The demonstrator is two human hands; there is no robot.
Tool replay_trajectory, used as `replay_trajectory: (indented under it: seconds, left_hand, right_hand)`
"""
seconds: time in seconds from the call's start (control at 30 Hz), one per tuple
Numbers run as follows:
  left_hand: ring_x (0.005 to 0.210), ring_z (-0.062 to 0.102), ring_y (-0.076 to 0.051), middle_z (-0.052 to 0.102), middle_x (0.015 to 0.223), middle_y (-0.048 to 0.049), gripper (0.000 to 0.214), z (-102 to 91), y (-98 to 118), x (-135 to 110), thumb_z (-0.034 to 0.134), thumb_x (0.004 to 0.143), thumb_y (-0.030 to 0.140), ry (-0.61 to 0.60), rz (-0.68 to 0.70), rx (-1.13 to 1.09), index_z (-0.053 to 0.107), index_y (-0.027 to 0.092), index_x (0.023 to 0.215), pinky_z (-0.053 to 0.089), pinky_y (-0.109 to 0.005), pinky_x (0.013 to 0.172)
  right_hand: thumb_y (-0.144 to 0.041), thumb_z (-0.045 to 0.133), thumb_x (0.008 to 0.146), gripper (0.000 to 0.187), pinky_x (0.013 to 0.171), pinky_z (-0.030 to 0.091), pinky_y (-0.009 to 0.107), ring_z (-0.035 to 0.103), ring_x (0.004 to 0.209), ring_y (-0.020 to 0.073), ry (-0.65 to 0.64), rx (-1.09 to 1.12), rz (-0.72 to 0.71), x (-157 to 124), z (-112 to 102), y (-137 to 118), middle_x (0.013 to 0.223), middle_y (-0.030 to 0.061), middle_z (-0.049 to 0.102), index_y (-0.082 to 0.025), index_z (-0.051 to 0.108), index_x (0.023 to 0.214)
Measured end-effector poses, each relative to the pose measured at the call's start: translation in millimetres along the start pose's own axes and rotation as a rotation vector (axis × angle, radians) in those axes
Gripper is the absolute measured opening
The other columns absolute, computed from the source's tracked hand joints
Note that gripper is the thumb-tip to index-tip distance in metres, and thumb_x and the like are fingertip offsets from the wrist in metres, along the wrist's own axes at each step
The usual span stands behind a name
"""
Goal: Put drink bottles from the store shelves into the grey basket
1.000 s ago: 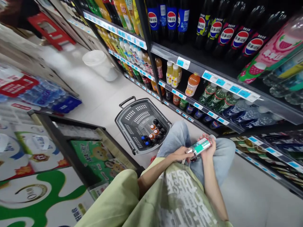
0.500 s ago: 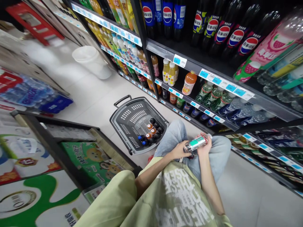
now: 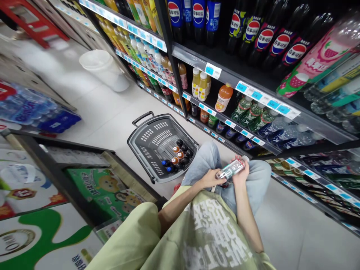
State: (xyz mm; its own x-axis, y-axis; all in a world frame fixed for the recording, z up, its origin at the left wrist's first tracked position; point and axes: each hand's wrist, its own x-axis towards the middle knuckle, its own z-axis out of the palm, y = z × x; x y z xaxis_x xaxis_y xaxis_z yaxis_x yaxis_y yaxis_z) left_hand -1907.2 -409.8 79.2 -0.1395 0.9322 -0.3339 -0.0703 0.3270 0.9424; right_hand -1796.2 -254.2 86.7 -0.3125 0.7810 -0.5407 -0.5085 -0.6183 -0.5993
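Note:
A clear plastic drink bottle with a printed label lies tilted between my two hands, above my lap. My left hand is closed round its base end at the left. Around the white-cap end, my right hand is closed, with its fingers behind the bottle. To the left of my knees, a grey shopping basket stands on the floor. In its near right corner are several bottles with black, orange and blue caps.
Shelves of drinks with a price-tag rail rise in front and to the right. A white bucket stands on the floor farther off. Stacked cartons fill the left side, with wrapped water bottles beyond.
The bottle has turned about its length in my hands, so a different side of its label shows. The whole view has shifted slightly.

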Motion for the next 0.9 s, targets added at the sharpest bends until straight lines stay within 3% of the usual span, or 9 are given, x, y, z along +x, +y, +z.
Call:
replay_trajectory:
  seconds: [0.1, 0.23, 0.37, 0.47, 0.57, 0.63, 0.77, 0.9]
  left_hand:
    - [0.070, 0.074, -0.021, 0.080, 0.083, -0.0092, 0.059, -1.5, 0, -2, 0.070, 0.086, 0.070, -0.147, -0.069, -0.111, 0.072, 0.013, 0.101, 0.056, -0.029, 0.066]
    - [0.067, 0.071, -0.019, 0.076, 0.069, -0.0080, 0.073, -7.1, -3, -4, 0.048, 0.094, 0.081, -0.289, -0.037, -0.116, 0.076, 0.015, 0.083, 0.055, -0.028, 0.071]
    - [0.064, 0.069, -0.017, 0.068, 0.054, -0.0067, 0.083, -9.9, -3, -4, 0.036, 0.098, 0.082, -0.343, 0.015, -0.033, 0.069, 0.018, 0.056, 0.056, -0.027, 0.083]
    - [0.065, 0.070, -0.020, 0.060, 0.045, -0.0067, 0.088, -6.2, -2, -3, 0.030, 0.097, 0.084, -0.315, 0.040, -0.051, 0.061, 0.021, 0.045, 0.057, -0.030, 0.088]
    - [0.060, 0.067, -0.020, 0.057, 0.043, -0.0067, 0.089, -2.7, -2, -3, 0.026, 0.099, 0.082, -0.214, 0.010, -0.004, 0.058, 0.021, 0.042, 0.058, -0.031, 0.080]
    - [0.051, 0.062, -0.018, 0.058, 0.046, -0.0057, 0.085, -3.8, -2, -4, 0.029, 0.098, 0.081, -0.077, -0.028, 0.045, 0.060, 0.020, 0.047, 0.055, -0.030, 0.068]
    - [0.051, 0.056, -0.017, 0.058, 0.052, -0.0001, 0.068, -17.4, 3, -6, 0.040, 0.099, 0.074, 0.251, 0.023, 0.088, 0.070, 0.017, 0.076, 0.047, -0.029, 0.060]
    - [0.063, 0.057, -0.017, 0.062, 0.066, 0.0017, 0.051, -37.9, 17, -11, 0.049, 0.100, 0.062, 0.467, 0.130, 0.120, 0.072, 0.017, 0.107, 0.046, -0.029, 0.065]
  right_hand:
    - [-0.050, 0.065, 0.087, 0.038, 0.074, 0.063, 0.035, 0.074, 0.078, 0.0185, -0.022, -0.039, 0.028, -2, 2, 1, 0.105, 0.0041, 0.080, -0.021, 0.070, 0.110]
    - [-0.054, 0.066, 0.084, 0.042, 0.066, 0.062, 0.033, 0.073, 0.069, 0.0177, -0.057, -0.095, 0.056, -4, 7, 6, 0.101, 0.0045, 0.081, -0.020, 0.069, 0.109]
    - [-0.052, 0.071, 0.081, 0.037, 0.062, 0.062, 0.034, 0.071, 0.063, 0.0180, -0.098, -0.136, 0.095, -3, 12, 12, 0.090, 0.0025, 0.079, -0.021, 0.069, 0.102]
    - [-0.050, 0.072, 0.082, 0.032, 0.059, 0.061, 0.032, 0.068, 0.061, 0.0173, -0.106, -0.153, 0.083, -1, 12, 15, 0.083, -0.0005, 0.076, -0.024, 0.068, 0.100]
    - [-0.052, 0.073, 0.082, 0.033, 0.057, 0.059, 0.031, 0.065, 0.060, 0.0163, -0.112, -0.169, 0.078, 1, 10, 14, 0.081, -0.0019, 0.074, -0.026, 0.067, 0.101]
    - [-0.055, 0.074, 0.081, 0.036, 0.056, 0.058, 0.031, 0.064, 0.059, 0.0161, -0.148, -0.188, 0.065, 1, 9, 14, 0.080, -0.0030, 0.071, -0.027, 0.066, 0.103]
    - [-0.055, 0.078, 0.078, 0.043, 0.053, 0.055, 0.031, 0.061, 0.057, 0.0164, -0.242, -0.223, 0.100, -1, 11, 16, 0.078, -0.0041, 0.069, -0.028, 0.064, 0.109]
    - [-0.052, 0.084, 0.071, 0.052, 0.048, 0.052, 0.030, 0.061, 0.053, 0.0172, -0.383, -0.321, 0.285, -13, 15, 28, 0.077, -0.0031, 0.070, -0.026, 0.066, 0.113]
